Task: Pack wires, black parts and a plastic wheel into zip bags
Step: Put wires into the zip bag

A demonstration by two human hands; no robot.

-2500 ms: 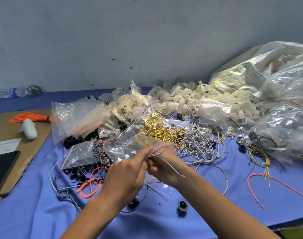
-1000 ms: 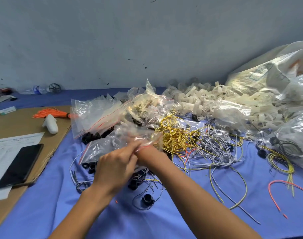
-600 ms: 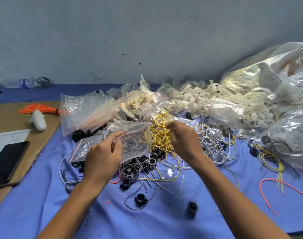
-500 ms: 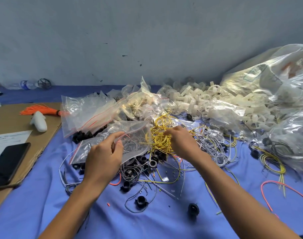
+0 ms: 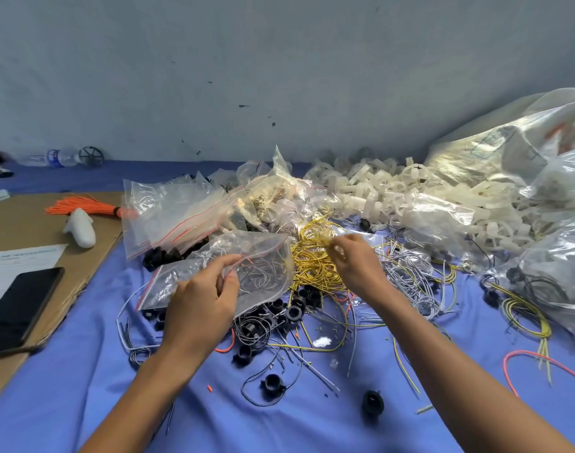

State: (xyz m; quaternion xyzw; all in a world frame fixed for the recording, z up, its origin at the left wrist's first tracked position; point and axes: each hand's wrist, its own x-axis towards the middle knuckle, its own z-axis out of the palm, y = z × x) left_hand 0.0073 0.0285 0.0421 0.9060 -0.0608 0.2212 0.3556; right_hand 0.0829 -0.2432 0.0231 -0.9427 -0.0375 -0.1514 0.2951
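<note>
My left hand (image 5: 201, 308) is pinching the edge of a clear zip bag (image 5: 246, 246), which is holding grey wires (image 5: 263, 274), just left of the yellow wire tangle (image 5: 312, 266). My right hand (image 5: 358, 259) is curling its fingertips round strands at the top of the tangle. Black parts (image 5: 292, 310) are lying just below the tangle, and white plastic wheels (image 5: 394, 191) are heaped beyond it.

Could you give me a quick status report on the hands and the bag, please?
Left hand pinches zip bag holding grey wires. Right hand pinches yellow wires. Black parts loose beneath; nothing blocking.
</note>
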